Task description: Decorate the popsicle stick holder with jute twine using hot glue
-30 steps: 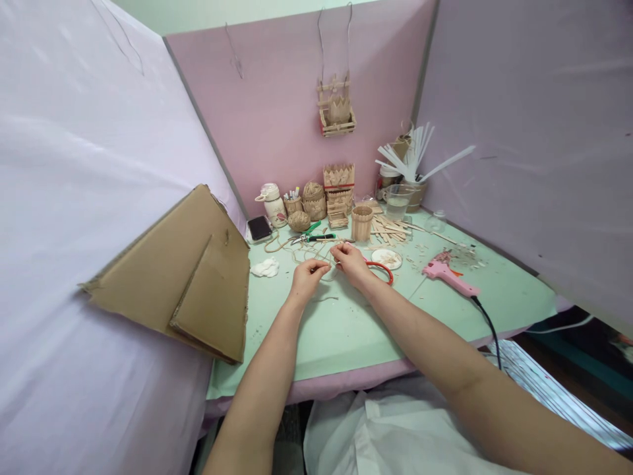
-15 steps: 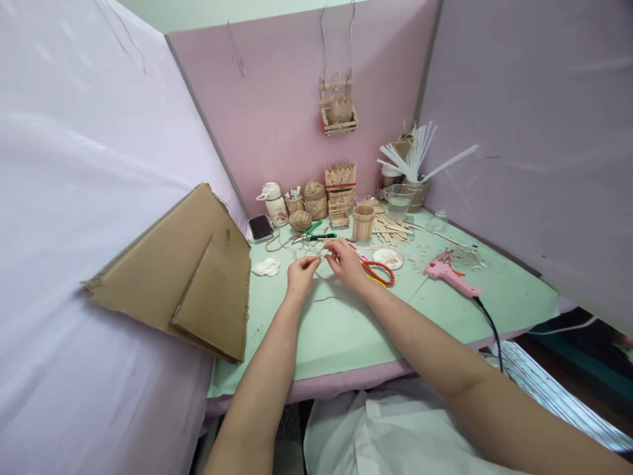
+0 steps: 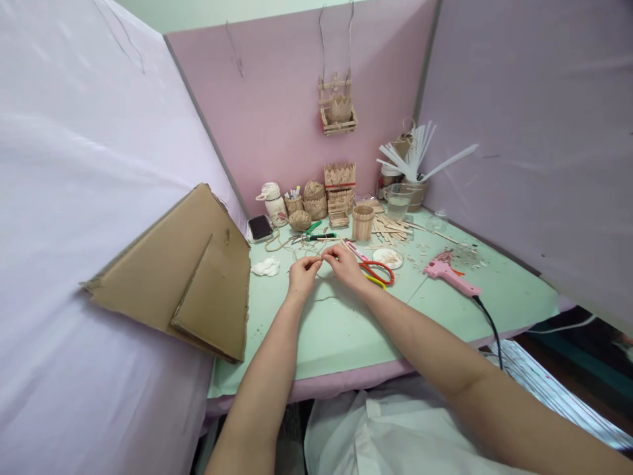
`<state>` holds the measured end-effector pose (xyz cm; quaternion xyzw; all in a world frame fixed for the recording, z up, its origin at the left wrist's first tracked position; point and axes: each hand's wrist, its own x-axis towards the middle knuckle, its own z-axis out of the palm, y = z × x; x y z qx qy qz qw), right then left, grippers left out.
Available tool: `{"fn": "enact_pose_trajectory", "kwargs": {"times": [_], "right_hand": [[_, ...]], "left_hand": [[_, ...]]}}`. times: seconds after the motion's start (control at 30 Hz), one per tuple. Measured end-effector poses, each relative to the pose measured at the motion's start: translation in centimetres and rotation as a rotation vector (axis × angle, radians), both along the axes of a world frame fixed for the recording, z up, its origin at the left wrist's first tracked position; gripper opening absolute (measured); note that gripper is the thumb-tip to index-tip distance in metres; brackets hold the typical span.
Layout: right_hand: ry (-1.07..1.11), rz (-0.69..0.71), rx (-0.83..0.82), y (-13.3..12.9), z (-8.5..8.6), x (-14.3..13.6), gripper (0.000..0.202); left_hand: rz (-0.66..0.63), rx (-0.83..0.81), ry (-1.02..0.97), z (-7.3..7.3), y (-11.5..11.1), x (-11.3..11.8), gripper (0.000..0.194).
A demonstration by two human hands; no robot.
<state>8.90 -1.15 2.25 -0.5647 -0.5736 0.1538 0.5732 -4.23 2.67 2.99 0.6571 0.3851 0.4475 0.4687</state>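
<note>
My left hand and my right hand meet fingertip to fingertip over the middle of the table. Both are pinched closed on a thin piece of twine, whose loose end curves down onto the green tabletop. The exact spot where the fingers grip it is too small to make out. Just right of my right hand lie scissors with red and yellow handles. Beyond the fingers rest green-handled pliers and a ball of twine with loose strands. A round stick cup stands behind my right hand.
Cardboard leans at the left. On the right lies a pink glue gun with its cord over the edge. A white dish, wooden sticks, a water cup, a bottle and a phone stand or lie farther back.
My right hand has lowered slightly and moved left, its fingers closing from a looser spread to a pinch against the left fingertips. My left hand has barely moved.
</note>
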Motion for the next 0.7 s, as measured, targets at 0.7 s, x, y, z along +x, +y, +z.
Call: {"fn": "enact_pose_trajectory", "kwargs": {"times": [0.7], "right_hand": [[-0.069,-0.029,-0.073,0.0,-0.3,0.1,0.01]], "left_hand": [[0.014,-0.032,0.121,-1.1,0.4,0.1,0.017]]}}
